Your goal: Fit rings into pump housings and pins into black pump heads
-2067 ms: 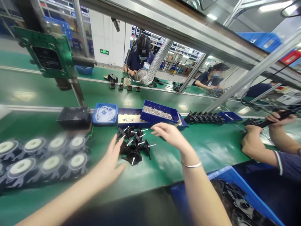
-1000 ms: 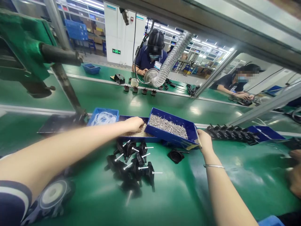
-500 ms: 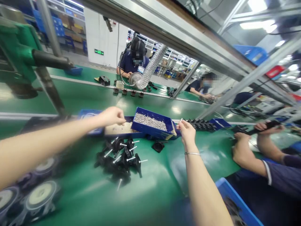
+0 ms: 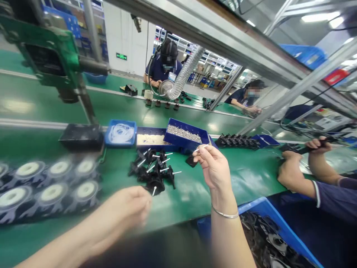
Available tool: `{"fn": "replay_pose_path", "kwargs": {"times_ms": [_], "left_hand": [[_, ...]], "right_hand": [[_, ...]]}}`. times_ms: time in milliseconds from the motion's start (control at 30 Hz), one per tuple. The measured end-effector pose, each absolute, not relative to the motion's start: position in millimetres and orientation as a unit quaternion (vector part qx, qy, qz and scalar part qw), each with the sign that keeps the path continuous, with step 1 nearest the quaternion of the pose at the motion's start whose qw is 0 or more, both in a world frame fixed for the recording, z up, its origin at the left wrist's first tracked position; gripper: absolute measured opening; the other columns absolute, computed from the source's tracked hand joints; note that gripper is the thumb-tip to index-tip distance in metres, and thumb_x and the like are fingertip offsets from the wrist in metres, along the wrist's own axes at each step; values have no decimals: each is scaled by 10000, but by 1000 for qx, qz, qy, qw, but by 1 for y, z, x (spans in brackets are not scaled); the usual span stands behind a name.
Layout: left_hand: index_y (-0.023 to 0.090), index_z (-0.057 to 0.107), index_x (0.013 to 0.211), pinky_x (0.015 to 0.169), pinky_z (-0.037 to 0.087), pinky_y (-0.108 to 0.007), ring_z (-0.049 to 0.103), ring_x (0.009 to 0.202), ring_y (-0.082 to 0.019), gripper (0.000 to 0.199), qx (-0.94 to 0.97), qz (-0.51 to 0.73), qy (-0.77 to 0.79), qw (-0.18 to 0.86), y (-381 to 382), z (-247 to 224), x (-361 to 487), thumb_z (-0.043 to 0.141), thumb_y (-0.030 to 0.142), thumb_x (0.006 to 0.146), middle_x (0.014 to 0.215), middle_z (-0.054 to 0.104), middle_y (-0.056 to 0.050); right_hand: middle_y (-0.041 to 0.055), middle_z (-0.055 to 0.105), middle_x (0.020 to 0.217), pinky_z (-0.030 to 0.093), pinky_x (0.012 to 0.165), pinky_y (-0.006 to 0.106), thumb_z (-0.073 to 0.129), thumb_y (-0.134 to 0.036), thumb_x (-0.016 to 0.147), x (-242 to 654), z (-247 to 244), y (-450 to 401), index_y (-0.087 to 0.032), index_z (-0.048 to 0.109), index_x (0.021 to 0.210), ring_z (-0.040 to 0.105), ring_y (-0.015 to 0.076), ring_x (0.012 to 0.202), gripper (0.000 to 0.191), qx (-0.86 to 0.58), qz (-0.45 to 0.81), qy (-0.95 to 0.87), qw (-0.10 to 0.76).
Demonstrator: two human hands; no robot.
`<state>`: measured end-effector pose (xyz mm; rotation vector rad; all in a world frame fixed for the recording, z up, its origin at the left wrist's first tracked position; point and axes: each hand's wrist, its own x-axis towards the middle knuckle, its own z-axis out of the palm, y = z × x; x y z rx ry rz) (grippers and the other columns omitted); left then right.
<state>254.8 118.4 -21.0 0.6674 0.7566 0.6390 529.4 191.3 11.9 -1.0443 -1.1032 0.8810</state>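
My right hand (image 4: 213, 165) pinches a thin white pin (image 4: 200, 148) between thumb and fingertips, in front of the blue bin of small metal pins (image 4: 185, 134). A small black part (image 4: 191, 160) lies just behind its fingers, partly hidden. My left hand (image 4: 126, 208) hovers at the front of the green bench, blurred, with its fingers curled together; what it holds, if anything, is hidden. Beyond it lies a pile of black plastic parts (image 4: 158, 169), several with white pins sticking out. A blue tray of pale small pieces (image 4: 150, 139) sits behind the pile.
Black parts with cream rings (image 4: 58, 167) stand in rows at the left, below a green press (image 4: 50, 56). A blue tray (image 4: 121, 134) holds white rings. At the lower right is a blue crate (image 4: 290, 230) of black parts. A co-worker's hands (image 4: 290, 167) work at the right.
My left hand has come from the tray of pale pieces toward the bench's front. My right hand has moved left, still holding the white pin. The view has shifted, showing more bench at left.
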Motion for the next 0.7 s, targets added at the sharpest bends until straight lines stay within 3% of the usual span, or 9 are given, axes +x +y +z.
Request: {"fn": "replay_pose_path", "kwargs": {"times_ms": [233, 467, 700], "left_hand": [[107, 650, 785, 610, 527, -150, 578, 624, -62, 295, 171, 345, 320, 866, 118, -47, 265, 882, 272, 710, 715, 606, -3], [92, 660, 834, 606, 557, -147, 600, 627, -52, 179, 132, 380, 287, 869, 118, -63, 255, 772, 231, 840, 760, 613, -10], [75, 673, 912, 585, 552, -139, 592, 613, -45, 125, 118, 388, 286, 868, 117, -68, 250, 668, 199, 923, 758, 593, -14]], "right_hand": [[49, 726, 827, 573, 622, 298, 753, -300, 835, 465, -23, 143, -206, 724, 897, 676, 173, 700, 117, -447, 469, -501, 573], [18, 658, 845, 519, 644, 297, 719, -256, 873, 440, -42, 112, -259, 763, 950, 605, 144, 673, 88, -456, 446, -556, 533], [35, 643, 932, 509, 644, 320, 670, -274, 916, 426, -44, 97, -296, 756, 975, 609, 172, 723, 107, -480, 398, -618, 479]]}}
